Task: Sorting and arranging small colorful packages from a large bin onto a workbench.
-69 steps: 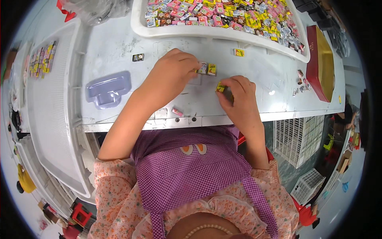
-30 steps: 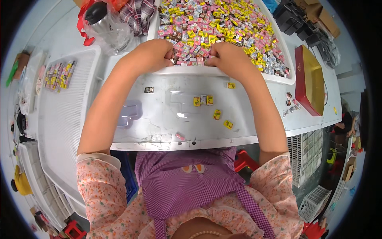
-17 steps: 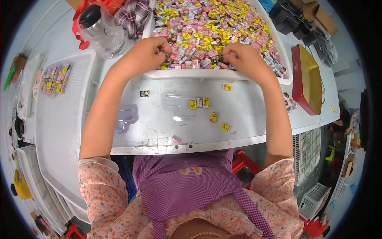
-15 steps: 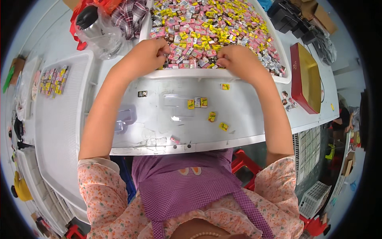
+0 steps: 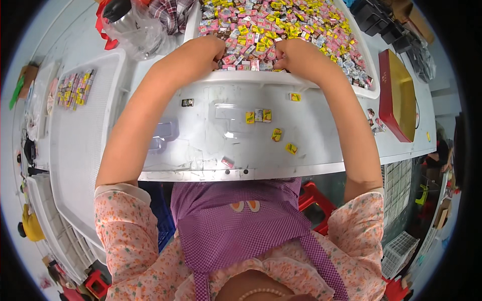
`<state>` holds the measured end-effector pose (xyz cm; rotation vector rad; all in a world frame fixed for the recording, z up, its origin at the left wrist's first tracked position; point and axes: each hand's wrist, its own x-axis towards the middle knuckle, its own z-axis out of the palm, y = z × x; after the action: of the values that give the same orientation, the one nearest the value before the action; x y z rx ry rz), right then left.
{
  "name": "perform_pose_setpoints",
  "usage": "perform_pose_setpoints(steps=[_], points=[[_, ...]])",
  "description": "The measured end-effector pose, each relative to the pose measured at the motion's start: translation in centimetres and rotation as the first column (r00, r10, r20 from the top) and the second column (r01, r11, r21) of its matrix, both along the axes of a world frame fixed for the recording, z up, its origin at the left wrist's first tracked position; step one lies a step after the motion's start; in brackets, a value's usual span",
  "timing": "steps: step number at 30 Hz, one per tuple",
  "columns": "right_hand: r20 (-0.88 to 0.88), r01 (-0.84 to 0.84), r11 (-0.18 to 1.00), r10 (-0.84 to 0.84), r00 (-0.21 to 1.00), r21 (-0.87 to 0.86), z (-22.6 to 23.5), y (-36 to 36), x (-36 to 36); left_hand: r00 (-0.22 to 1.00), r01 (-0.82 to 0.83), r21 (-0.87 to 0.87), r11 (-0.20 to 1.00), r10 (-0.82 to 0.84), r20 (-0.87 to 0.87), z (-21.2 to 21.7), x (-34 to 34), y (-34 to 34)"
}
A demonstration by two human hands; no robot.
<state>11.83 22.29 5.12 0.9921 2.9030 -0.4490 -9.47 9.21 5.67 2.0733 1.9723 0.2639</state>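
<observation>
A large white tray (image 5: 241,77) is heaped with tiny pink, yellow, white and dark box-shaped pieces (image 5: 281,30). At its near edge my left hand (image 5: 205,54) is curled down into the pile, fingers bent and closed. My right hand (image 5: 297,57) faces it a short way to the right, thumb and fingers pressed together among the pieces. What either hand grips is hidden or too small to name. Before the tray, a short row of two yellow pieces and a white one (image 5: 258,115) lies on the table by a clear plastic mould (image 5: 230,120).
Loose yellow pieces (image 5: 276,134), a dark one (image 5: 187,103) and a pink one (image 5: 227,162) lie about. Left stands a white mesh tray (image 5: 75,150) with packed rows of pieces (image 5: 75,89). A bagged flask (image 5: 135,30) is behind it; a red-and-gold box lid (image 5: 394,95) stands right.
The whole view has shifted, so the table appears higher and farther right. Both hands stay at the tray's near edge, with their fingers slightly moved among the pieces.
</observation>
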Motion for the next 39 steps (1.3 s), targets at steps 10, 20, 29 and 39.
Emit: perform_pose_setpoints(steps=[10, 20, 29, 39], points=[[-0.572, 0.021, 0.997, 0.022, 0.82, 0.069, -1.2, -2.1, 2.6, 0.714, -0.228, 0.164, 0.96, 0.05, 0.698, 0.3, 2.4, -5.7], [-0.585, 0.038, 0.828, -0.427, 0.69, -0.559, -2.7, -12.4, 6.4, 0.676, -0.301, -0.194, 0.934, 0.352, 0.647, -4.9, 8.0, -7.4], [-0.492, 0.006, 0.967, -0.134, 0.86, -0.254, -4.7, -17.1, 5.2, 0.793, -0.329, -0.037, 0.944, 0.298, 0.532, -5.9, 8.6, -7.4], [-0.481, 0.0, 0.992, -0.061, 0.875, -0.127, -5.4, -17.2, 5.8, 0.905, -0.154, 0.01, 0.988, 0.137, 0.403, -4.5, 9.2, -9.9]])
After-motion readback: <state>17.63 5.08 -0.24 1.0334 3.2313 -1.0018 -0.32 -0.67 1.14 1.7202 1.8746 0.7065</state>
